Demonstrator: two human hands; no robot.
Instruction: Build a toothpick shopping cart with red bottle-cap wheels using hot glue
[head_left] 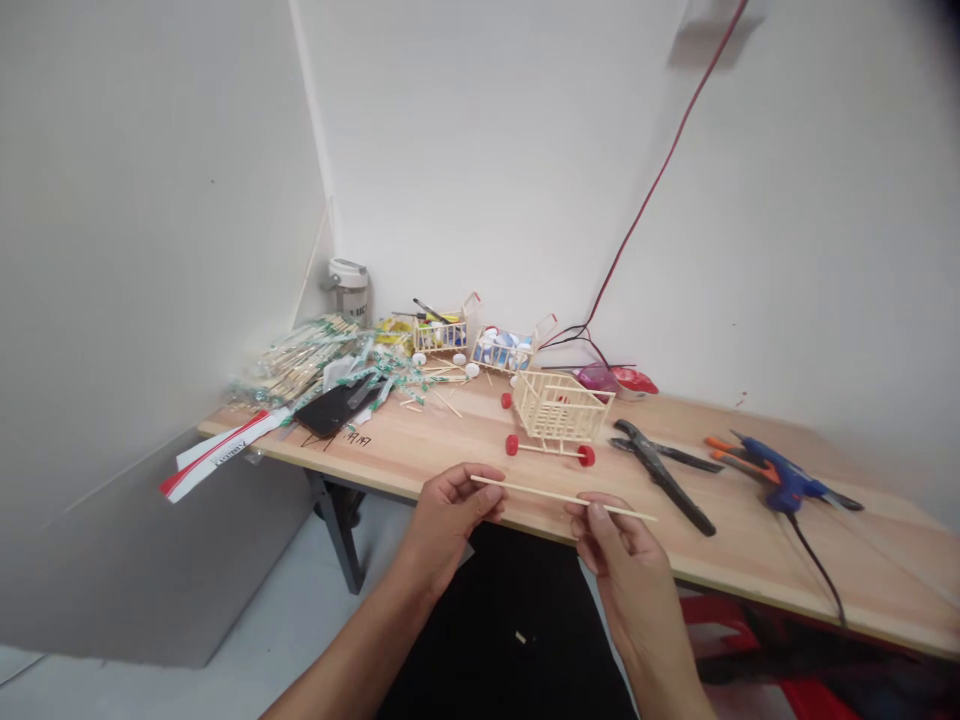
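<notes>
Head view, held stick (540, 493), wheeled cart (561, 412) beyond, glue gun (789, 482) right

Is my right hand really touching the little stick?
Touching. The head view shows the right hand pinching the little stick between thumb and fingers.

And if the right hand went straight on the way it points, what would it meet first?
Past the thin stick that the right hand holds, probably the wooden cart, around a red wheel; depth is unclear.
</notes>
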